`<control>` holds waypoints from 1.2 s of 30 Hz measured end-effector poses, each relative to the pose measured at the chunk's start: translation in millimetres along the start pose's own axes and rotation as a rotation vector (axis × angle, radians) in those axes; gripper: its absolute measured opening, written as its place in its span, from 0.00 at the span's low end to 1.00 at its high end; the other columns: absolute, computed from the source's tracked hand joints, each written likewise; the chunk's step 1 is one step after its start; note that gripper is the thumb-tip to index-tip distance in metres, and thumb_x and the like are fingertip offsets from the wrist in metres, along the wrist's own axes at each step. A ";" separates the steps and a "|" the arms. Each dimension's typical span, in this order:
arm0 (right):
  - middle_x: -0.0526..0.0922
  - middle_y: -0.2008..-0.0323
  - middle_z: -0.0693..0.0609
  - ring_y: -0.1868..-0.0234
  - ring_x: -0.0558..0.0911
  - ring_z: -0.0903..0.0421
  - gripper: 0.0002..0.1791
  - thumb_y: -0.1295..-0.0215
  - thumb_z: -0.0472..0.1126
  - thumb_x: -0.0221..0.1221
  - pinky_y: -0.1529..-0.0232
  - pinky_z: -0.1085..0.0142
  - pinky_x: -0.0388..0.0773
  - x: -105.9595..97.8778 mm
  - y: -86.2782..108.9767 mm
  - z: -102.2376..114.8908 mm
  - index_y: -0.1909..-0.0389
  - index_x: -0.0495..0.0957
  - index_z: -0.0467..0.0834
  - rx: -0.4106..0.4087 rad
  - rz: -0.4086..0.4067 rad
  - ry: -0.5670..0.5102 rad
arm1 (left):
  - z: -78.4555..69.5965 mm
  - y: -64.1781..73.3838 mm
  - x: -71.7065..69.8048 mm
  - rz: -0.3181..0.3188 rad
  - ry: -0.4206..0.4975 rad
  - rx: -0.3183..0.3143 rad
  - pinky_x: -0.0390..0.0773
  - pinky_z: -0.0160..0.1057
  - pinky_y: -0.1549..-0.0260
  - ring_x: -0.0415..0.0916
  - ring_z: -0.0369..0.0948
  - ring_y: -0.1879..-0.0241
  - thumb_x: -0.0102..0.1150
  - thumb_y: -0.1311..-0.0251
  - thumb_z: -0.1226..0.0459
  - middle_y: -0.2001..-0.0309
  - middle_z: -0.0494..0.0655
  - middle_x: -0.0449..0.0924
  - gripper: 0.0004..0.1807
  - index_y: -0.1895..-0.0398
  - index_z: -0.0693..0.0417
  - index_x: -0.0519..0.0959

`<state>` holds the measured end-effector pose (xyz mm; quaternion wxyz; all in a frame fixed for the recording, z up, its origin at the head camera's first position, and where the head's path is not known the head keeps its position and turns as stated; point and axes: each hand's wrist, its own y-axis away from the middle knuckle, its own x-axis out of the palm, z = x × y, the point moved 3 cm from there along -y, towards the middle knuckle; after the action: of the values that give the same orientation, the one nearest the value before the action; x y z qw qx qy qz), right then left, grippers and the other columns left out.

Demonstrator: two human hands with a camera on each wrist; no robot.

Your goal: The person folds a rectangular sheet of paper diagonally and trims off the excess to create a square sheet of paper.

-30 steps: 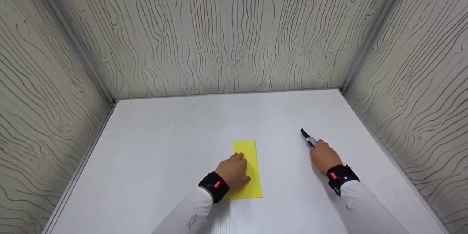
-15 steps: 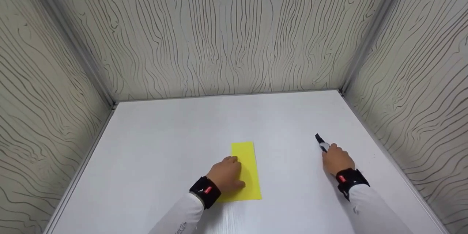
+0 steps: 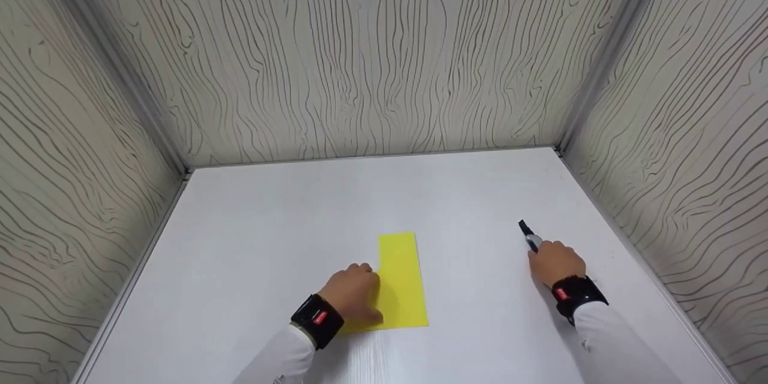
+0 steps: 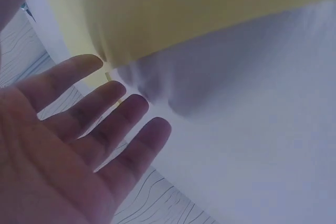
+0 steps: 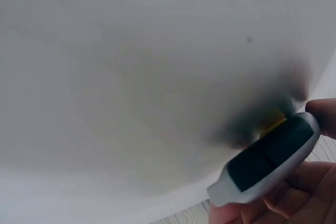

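Note:
A yellow sheet of paper [image 3: 401, 282] lies on the white table, slightly right of the middle in the head view. Its lower edge reaches farther left than its top edge, and the part between is hidden by my left hand [image 3: 353, 293]. In the left wrist view, the fingers [image 4: 131, 111] of that hand are spread and relaxed at the paper's edge; contact is hard to tell. On the right, my right hand [image 3: 557, 263] grips a grey-and-black tool that looks like a utility knife [image 3: 530, 237], its slim black tip pointing forward and left. The right wrist view shows its rounded body [image 5: 270, 158].
The white table [image 3: 270, 210] is bordered by wood-grain panels [image 3: 360, 54] at the back and both sides. Grey metal posts [image 3: 618, 42] stand at the back corners. In the right wrist view, a blurred dark patch lies beside the tool.
My left hand has slid left across the paper, uncovering more of it. My right hand moved right and slightly toward me with the utility knife, then stayed nearly still.

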<state>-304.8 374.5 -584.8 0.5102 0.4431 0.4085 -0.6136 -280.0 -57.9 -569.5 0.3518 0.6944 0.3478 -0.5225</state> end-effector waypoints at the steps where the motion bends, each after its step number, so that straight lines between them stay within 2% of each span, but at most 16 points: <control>1: 0.79 0.76 0.37 0.75 0.80 0.42 0.23 0.23 0.44 0.59 0.76 0.48 0.79 0.7 -0.2 0.4 0.68 0.80 0.25 0.007 0.002 0.003 | -0.2 1.6 -0.9 0.000 -0.003 0.001 0.79 0.44 0.60 0.69 0.42 0.64 0.84 0.56 0.48 0.61 0.44 0.80 0.26 0.58 0.54 0.88; 3: 0.80 0.72 0.33 0.70 0.81 0.37 0.24 0.23 0.45 0.60 0.71 0.44 0.81 3.1 -1.0 2.1 0.64 0.79 0.22 0.006 -0.016 0.020 | -1.3 4.9 -2.9 0.000 -0.005 0.007 0.76 0.43 0.63 0.67 0.42 0.65 0.84 0.56 0.49 0.64 0.43 0.77 0.25 0.59 0.54 0.88; 7: 0.80 0.59 0.24 0.58 0.81 0.27 0.29 0.26 0.47 0.64 0.62 0.33 0.82 5.3 -0.5 16.9 0.51 0.76 0.18 -0.058 -0.143 0.078 | -4.0 9.7 -5.7 -0.001 -0.018 0.025 0.74 0.41 0.65 0.66 0.41 0.65 0.85 0.55 0.49 0.66 0.41 0.74 0.23 0.61 0.53 0.88; 10: 0.80 0.52 0.22 0.52 0.81 0.25 0.32 0.28 0.47 0.66 0.58 0.32 0.82 6.3 1.7 37.5 0.43 0.75 0.19 -0.123 -0.217 0.098 | -4.2 10.2 -4.1 -0.013 -0.044 0.046 0.76 0.42 0.66 0.66 0.40 0.66 0.84 0.55 0.50 0.66 0.40 0.75 0.20 0.66 0.51 0.87; 14: 0.81 0.44 0.23 0.45 0.81 0.25 0.35 0.29 0.49 0.69 0.49 0.32 0.82 10.7 7.7 71.1 0.36 0.76 0.23 -0.220 -0.236 0.104 | -5.1 10.1 -0.2 -0.048 -0.080 0.068 0.79 0.44 0.65 0.71 0.42 0.66 0.80 0.54 0.53 0.64 0.42 0.81 0.15 0.70 0.51 0.86; 17: 0.80 0.39 0.26 0.39 0.80 0.27 0.36 0.29 0.51 0.71 0.42 0.34 0.81 16.3 16.0 97.1 0.33 0.76 0.27 -0.291 -0.204 0.106 | -6.9 8.7 2.6 -0.066 -0.103 0.078 0.82 0.45 0.64 0.75 0.43 0.66 0.78 0.53 0.54 0.61 0.45 0.84 0.13 0.72 0.53 0.86; 21: 0.78 0.32 0.29 0.31 0.78 0.31 0.37 0.29 0.52 0.71 0.32 0.37 0.78 24.6 30.5 129.0 0.30 0.75 0.30 -0.361 -0.107 0.089 | -9.4 3.7 6.7 -0.058 -0.111 0.069 0.82 0.45 0.64 0.73 0.43 0.66 0.76 0.48 0.55 0.61 0.45 0.83 0.13 0.71 0.55 0.87; 26: 0.76 0.26 0.34 0.24 0.75 0.36 0.38 0.28 0.54 0.70 0.23 0.41 0.72 37.0 44.6 160.5 0.27 0.75 0.34 -0.436 0.033 0.077 | -12.2 -3.6 12.1 -0.057 -0.076 0.031 0.84 0.43 0.60 0.72 0.42 0.64 0.74 0.42 0.55 0.57 0.47 0.84 0.16 0.61 0.60 0.89; 30: 0.75 0.25 0.35 0.22 0.73 0.37 0.38 0.27 0.55 0.69 0.21 0.43 0.70 45.7 51.4 181.8 0.26 0.74 0.35 -0.522 0.119 0.048 | -15.5 -8.1 14.7 -0.082 -0.092 0.030 0.87 0.43 0.57 0.77 0.44 0.59 0.72 0.36 0.56 0.51 0.50 0.85 0.19 0.52 0.62 0.88; 36: 0.77 0.26 0.36 0.24 0.75 0.35 0.34 0.27 0.55 0.68 0.23 0.44 0.72 55.9 58.2 202.3 0.30 0.78 0.37 -0.691 0.157 0.081 | -23.0 -11.7 16.9 -0.134 -0.153 0.057 0.90 0.45 0.51 0.84 0.49 0.42 0.65 0.28 0.60 0.38 0.55 0.85 0.20 0.41 0.64 0.85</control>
<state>-277.9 158.4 -586.0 0.6590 0.2982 0.5765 -0.3800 -275.4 -30.4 -582.6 0.3218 0.6374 0.3504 -0.6061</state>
